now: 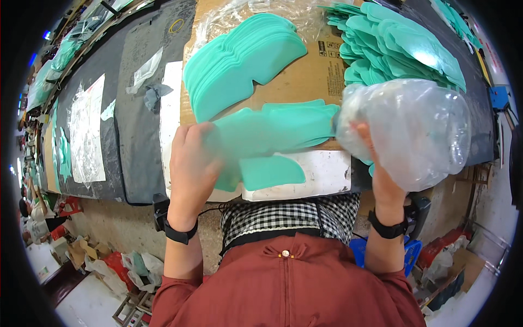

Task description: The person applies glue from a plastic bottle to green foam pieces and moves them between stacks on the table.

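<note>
My left hand grips the end of a thin green eye-mask-shaped sheet, which is blurred by motion. Under and beside it lies a small stack of the same sheets, and one more green piece rests on the white board near the table edge. My right hand holds a crumpled clear plastic bag; the bag hides most of its fingers. Beyond my left hand, a fanned stack of green sheets sits on brown cardboard.
A large loose pile of green pieces lies at the far right. Clear plastic film covers part of the cardboard's far side. Plastic scraps lie on the dark table at left. A blue stool stands below the table at right.
</note>
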Available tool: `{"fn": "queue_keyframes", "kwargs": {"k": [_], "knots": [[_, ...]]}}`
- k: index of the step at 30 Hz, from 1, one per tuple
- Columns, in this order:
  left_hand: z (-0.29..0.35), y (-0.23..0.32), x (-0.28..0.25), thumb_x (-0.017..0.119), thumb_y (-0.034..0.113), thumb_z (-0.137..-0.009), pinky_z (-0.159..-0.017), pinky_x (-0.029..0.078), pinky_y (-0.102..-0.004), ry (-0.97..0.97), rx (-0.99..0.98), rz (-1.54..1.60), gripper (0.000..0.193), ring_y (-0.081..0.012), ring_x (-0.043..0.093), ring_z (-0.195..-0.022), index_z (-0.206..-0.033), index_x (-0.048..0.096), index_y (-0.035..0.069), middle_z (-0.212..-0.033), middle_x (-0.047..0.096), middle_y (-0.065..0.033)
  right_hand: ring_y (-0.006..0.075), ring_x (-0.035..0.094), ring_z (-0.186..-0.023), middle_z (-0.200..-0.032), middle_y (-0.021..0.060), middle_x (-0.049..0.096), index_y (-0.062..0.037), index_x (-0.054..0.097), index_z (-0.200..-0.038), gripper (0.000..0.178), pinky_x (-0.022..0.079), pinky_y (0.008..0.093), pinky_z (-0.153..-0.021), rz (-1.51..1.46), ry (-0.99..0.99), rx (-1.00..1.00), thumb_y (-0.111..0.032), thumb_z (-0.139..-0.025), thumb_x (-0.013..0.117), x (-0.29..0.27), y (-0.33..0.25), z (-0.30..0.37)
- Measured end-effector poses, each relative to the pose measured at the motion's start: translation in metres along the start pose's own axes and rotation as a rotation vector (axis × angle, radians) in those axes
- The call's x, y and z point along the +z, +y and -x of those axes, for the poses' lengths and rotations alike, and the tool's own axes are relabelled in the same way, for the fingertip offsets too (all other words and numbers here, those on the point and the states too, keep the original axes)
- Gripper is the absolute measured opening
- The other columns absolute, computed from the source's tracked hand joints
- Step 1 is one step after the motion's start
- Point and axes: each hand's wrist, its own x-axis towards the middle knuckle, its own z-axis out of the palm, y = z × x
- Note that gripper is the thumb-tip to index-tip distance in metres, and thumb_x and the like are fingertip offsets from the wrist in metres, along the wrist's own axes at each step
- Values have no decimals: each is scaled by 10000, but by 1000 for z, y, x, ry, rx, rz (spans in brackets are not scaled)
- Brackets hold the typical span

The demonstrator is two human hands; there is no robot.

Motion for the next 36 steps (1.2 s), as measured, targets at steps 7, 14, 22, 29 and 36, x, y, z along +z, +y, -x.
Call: {"fn": "queue_keyframes", "kwargs": {"k": [7,14,22,29,36], "knots": [[1,4,4,709,92,-818,-907,499,-417,23,12,192,399,-355,602,-1026,-1199,622,16,-1084,598,-155,223,679,-1034,-1187,70,728,-47,761,-1176,363,536,388,-943,-605,3,-56,-185,-862,879,7,-82,-10],[1,8,4,719,66,-816,-866,514,-415,17,-32,18,435,-343,616,-983,-1238,625,19,-1110,581,-166,211,678,-1044,-1181,68,730,-34,754,-1174,376,536,381,-947,-58,31,-78,-157,-846,892,11,-19,2],[-3,-18,1,767,6,-830,-796,516,-256,-14,-57,149,592,-106,520,-892,-1398,602,40,-1106,492,-29,198,677,-1054,-1174,66,733,-19,747,-1171,392,536,373,-950,-280,-1,408,-125,-829,906,1,-5,-1],[2,-32,3,684,-122,-870,-852,522,-228,-6,-152,428,616,-84,551,-945,-1449,555,41,-1140,510,-25,287,669,-1104,-1122,127,717,-74,715,-1269,376,521,454,-979,-133,-68,54,-138,-908,796,44,-28,-39],[13,-82,1,697,-5,-862,-886,526,-316,92,378,-3,550,-183,641,-1002,-1401,589,27,-1163,638,-67,363,673,-1073,-1105,139,701,-62,681,-1150,350,540,457,-919,-740,156,-94,-177,-831,768,59,-149,-68]]}}
